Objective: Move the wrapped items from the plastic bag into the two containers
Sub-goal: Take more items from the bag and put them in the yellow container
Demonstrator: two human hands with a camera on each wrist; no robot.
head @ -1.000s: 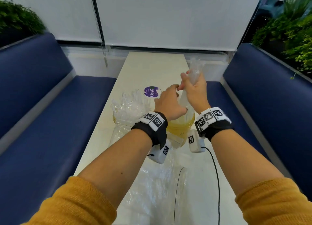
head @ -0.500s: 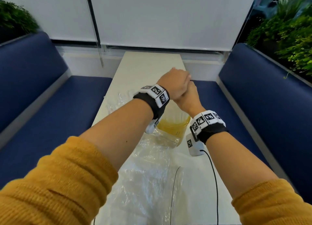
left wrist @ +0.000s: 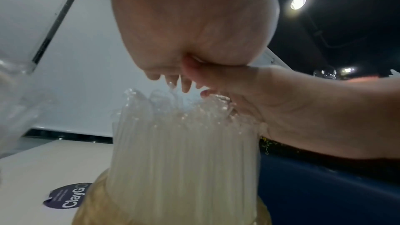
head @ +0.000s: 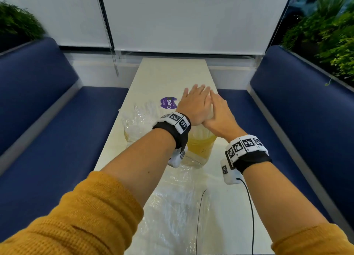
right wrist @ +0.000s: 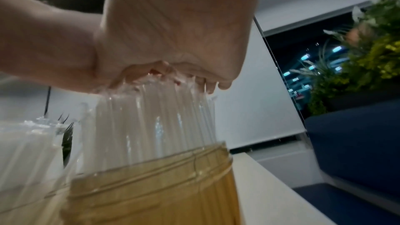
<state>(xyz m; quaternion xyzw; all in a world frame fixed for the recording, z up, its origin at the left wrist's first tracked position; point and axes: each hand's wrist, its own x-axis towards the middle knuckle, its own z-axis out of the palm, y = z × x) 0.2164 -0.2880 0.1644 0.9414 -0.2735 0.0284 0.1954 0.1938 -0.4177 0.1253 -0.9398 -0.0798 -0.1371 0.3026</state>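
Many clear-wrapped straws (left wrist: 184, 151) stand upright in a yellowish clear container (head: 201, 149) at mid table. Both hands lie flat on their tops, side by side. My left hand (head: 193, 105) presses down with straight fingers, and my right hand (head: 220, 113) does the same next to it. From the right wrist the straws (right wrist: 151, 126) rise well above the container rim (right wrist: 151, 168) to the palm (right wrist: 173, 23). A second container (head: 134, 128), also holding wrapped straws, stands just to the left. The plastic bag (head: 172, 207) lies flattened on the table nearer to me.
The narrow white table (head: 172, 72) has a purple round sticker (head: 168, 102) beyond the containers. Blue benches (head: 57, 130) run along both sides. Black wrist cables (head: 251, 216) trail across the bag. Plants (head: 329, 34) stand behind the right bench.
A second ago both hands gripped the upper part of the straw bundle in the container. They have since opened and now press flat on the straw tops.
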